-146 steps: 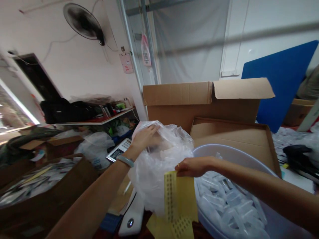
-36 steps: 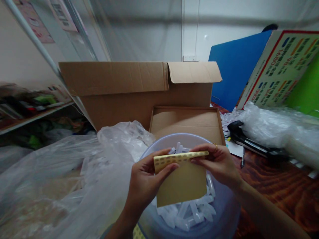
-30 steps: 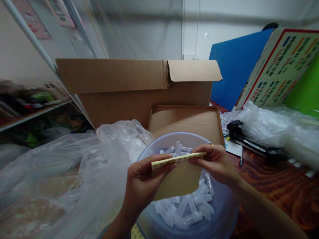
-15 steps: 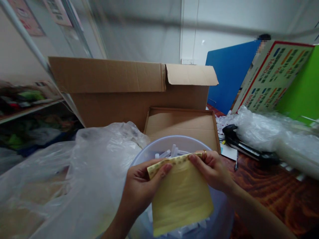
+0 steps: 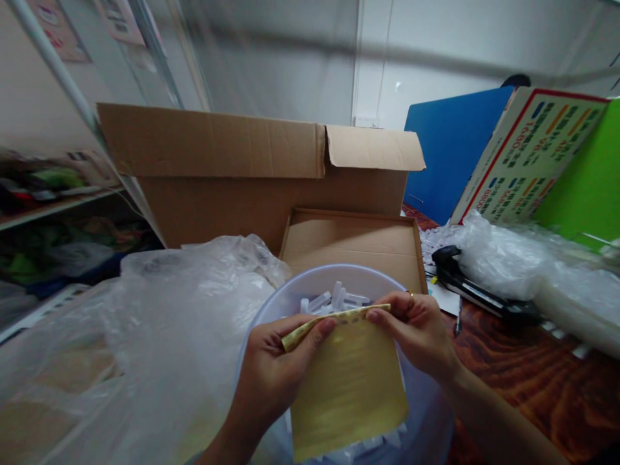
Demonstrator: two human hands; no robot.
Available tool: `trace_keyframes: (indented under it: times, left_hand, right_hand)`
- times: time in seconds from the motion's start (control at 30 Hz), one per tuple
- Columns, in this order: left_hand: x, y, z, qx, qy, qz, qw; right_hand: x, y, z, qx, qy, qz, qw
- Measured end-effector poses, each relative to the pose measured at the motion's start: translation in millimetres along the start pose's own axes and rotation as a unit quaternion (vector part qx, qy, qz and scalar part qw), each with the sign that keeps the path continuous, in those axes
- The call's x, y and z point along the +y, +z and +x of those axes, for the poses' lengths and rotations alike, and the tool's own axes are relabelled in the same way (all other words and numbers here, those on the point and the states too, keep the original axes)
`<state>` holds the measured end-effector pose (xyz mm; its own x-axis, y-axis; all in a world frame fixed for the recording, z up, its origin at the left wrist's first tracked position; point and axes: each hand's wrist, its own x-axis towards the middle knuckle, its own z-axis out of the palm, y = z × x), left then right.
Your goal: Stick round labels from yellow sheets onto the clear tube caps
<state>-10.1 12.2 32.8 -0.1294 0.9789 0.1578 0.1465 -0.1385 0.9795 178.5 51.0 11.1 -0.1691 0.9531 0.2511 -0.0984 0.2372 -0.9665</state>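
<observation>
A yellow sheet of paper (image 5: 351, 387) hangs from both hands, its upper edge folded or rolled over into a narrow strip with printed marks. My left hand (image 5: 276, 365) is closed on the left end of that strip, thumb in front. At the right end, my right hand (image 5: 416, 329) pinches the same strip between thumb and fingers; a ring shows on one finger. Below and behind the paper stands a round translucent tub (image 5: 271, 310). It holds several whitish translucent plastic tubes (image 5: 338, 297), partly hidden by the paper and hands.
Clear plastic sheeting (image 5: 184, 323) covers the left side. Behind the tub are a shallow cardboard tray (image 5: 353, 242) and a large open carton (image 5: 232, 200). On the wood-patterned table (image 5: 508, 368) lie a black tool (image 5: 484, 297), a pen (image 5: 458, 320) and plastic wrap (image 5: 508, 252). Blue panel (image 5: 450, 152) behind.
The strip along the paper's top edge has turned over and looks narrower. My right hand has shifted slightly right and down. Both hands keep their hold.
</observation>
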Motion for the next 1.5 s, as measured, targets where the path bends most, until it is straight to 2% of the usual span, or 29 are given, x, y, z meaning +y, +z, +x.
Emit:
trace_keyframes:
  times: [0.17,0.33,0.5,0.67,0.73,0.83,0.93,1.1,1.3,1.4,1.5]
  left_hand:
    - [-3.2,-1.8,2.2,-0.034,-0.002,0.003,0.999]
    - [-1.2,2.8,1.0,-0.012,-0.050,-0.054,0.997]
    - [0.0,6.0,-1.3,0.026,-0.038,-0.047,0.998]
    - [-3.7,4.2,-0.6,-0.021,-0.036,-0.032,0.999]
    - [-2.9,4.0,-2.0,-0.014,-0.047,-0.039,0.998]
    - [-0.6,4.7,-4.9,0.016,-0.038,-0.035,0.999]
    - [-0.1,6.2,-7.5,-0.002,-0.002,-0.018,1.000]
    - [0.4,9.8,-11.2,-0.006,0.011,-0.013,1.000]
    - [-0.3,10.6,-13.4,-0.037,-0.003,-0.006,0.999]
    - [-2.2,10.2,-12.3,-0.071,-0.008,-0.014,0.997]
    - [-2.4,8.1,-8.4,-0.091,-0.016,-0.044,0.995]
  right_hand:
    - [-3.2,-2.9,-1.2,-0.011,-0.025,-0.065,0.998]
    - [-4.6,-3.8,1.8,-0.036,-0.007,-0.041,0.998]
    - [-4.8,0.7,1.2,0.009,0.027,0.042,0.999]
    - [-8.6,2.7,-1.3,0.041,0.000,0.063,0.997]
    - [-9.3,2.1,-0.8,0.026,0.007,0.082,0.996]
    - [-7.7,0.9,0.8,-0.029,0.035,0.093,0.995]
    - [-4.3,0.2,-0.5,-0.066,0.068,0.089,0.991]
    - [-2.1,0.2,-6.4,-0.039,0.036,0.105,0.993]
    - [-7.4,-1.1,-6.9,-0.104,0.043,0.050,0.992]
    - [-10.0,-1.1,-7.9,-0.090,0.038,0.032,0.995]
    - [-11.3,-1.8,-7.5,-0.048,0.034,0.009,0.998]
